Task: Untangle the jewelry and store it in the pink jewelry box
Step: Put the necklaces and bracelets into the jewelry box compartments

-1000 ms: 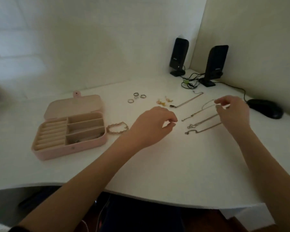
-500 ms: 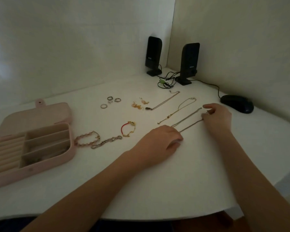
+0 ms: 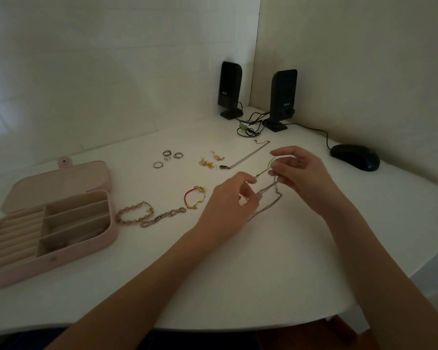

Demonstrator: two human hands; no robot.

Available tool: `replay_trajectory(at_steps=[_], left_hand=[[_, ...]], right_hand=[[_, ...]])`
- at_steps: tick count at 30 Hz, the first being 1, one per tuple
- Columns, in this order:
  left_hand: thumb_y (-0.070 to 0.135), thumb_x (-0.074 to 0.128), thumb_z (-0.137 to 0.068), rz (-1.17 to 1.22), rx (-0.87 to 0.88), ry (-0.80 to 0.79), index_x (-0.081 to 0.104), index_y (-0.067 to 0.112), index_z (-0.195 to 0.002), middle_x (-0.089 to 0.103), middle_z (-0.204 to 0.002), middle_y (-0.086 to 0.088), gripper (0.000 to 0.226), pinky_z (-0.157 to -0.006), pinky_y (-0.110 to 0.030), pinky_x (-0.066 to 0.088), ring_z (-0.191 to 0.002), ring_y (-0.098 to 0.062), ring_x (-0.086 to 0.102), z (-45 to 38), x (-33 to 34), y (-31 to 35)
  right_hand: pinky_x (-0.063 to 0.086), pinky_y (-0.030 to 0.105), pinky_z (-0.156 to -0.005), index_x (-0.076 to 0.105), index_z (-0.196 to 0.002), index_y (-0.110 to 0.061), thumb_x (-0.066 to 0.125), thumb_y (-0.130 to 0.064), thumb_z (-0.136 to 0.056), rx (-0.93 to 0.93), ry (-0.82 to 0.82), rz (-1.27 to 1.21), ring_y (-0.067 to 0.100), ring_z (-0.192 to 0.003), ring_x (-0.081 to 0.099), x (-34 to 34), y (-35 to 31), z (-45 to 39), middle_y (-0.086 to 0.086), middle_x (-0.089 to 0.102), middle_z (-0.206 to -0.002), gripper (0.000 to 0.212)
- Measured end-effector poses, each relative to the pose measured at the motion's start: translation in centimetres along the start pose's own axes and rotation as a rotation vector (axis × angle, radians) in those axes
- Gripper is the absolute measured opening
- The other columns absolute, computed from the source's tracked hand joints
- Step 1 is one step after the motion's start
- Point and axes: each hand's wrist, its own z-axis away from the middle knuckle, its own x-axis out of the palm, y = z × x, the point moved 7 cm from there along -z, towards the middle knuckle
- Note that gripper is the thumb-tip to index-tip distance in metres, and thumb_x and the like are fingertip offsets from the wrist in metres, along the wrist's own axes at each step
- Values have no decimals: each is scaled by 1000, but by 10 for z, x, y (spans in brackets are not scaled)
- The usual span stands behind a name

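Both hands pinching tangled necklace chains (image 3: 268,195) above tabletop (image 3: 238,274).
Left hand (image 3: 228,203) and right hand (image 3: 301,175) grasping chains; pink jewelry box (image 3: 86,246) open near left edge.

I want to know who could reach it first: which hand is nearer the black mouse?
The right hand, which sits just left of the black mouse. The left hand is farther off, beyond the right hand, beside the red bracelet.
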Motion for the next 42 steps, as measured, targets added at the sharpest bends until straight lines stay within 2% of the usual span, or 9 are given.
replay_trajectory(at_steps=[3, 9, 13, 18, 23, 28, 35, 38, 42], left_hand=[[29, 68, -86, 293, -181, -43, 57, 20, -113, 67, -101, 10, 31, -83, -11, 47, -94, 2, 62, -4, 4, -6], [23, 69, -85, 589, -305, -75, 63, 17, -102, 75, -92, 3, 18, -88, -26, 52, -94, -9, 69, -3, 8, -10], [15, 63, -89, 788, -357, -141, 49, 1, -114, 72, -95, -8, 31, -89, -28, 54, -85, -20, 72, -2, 16, -3], [13, 53, -95, 714, -366, -160, 51, 6, -93, 51, -62, -1, 8, -58, -30, 54, -42, -12, 45, -2, 15, -1], [8, 48, -94, 686, -418, -124, 50, 12, -81, 35, -52, 4, 14, -41, -21, 31, -42, -9, 28, 0, 9, -6], [15, 48, -97, 652, -461, -160, 54, 12, -85, 32, -50, 7, 13, -40, -19, 25, -44, -9, 24, 3, -6, -13], [33, 56, -93, 347, -404, -359, 61, 10, -106, 56, -63, 0, 27, -50, -22, 38, -49, -12, 47, 16, -22, -5], [41, 65, -85, 275, -365, -379, 52, 21, -116, 70, -88, -1, 39, -64, -27, 52, -72, -15, 68, 17, -25, 2], [48, 66, -81, 262, -242, -231, 59, 27, -115, 66, -110, 11, 40, -91, -28, 50, -100, -3, 64, 14, -43, 8]], right_hand=[[49, 21, -65, 66, -102, -10, 68, -4, -82, -20, -104, 27, 12, -71, 63, 19, -3, 4, 3, 67, -79, 21], [45, 13, -50, 66, -88, 0, 67, 5, -79, -134, -135, 43, 3, -53, 59, 36, -13, 9, -6, 66, -60, 10], [49, 17, -55, 68, -84, -7, 70, 0, -78, -159, -108, 52, 8, -62, 62, 37, -15, 10, -3, 69, -65, 9], [44, 23, -59, 68, -84, -8, 71, -12, -73, -113, -101, -57, 13, -61, 56, 37, -12, 10, 3, 68, -70, 13], [36, 15, -46, 64, -91, -5, 61, -4, -85, -6, -122, -228, 8, -50, 44, 34, -7, 9, 3, 65, -69, 7], [37, 13, -46, 62, -90, -7, 72, -22, -65, 38, -86, -457, 6, -50, 45, 25, -8, 6, 2, 62, -70, 31], [27, 16, -40, 62, -93, -9, 63, -15, -80, -7, -68, -284, 5, -37, 36, 32, -25, 8, 3, 68, -73, 14], [29, 19, -38, 65, -90, -11, 69, -21, -76, -55, -144, -63, 8, -37, 43, 54, -47, 16, 6, 72, -77, 18], [38, 15, -45, 68, -87, -15, 73, -18, -79, -114, -222, 125, 6, -57, 60, 81, -70, 24, 0, 73, -72, 9]])
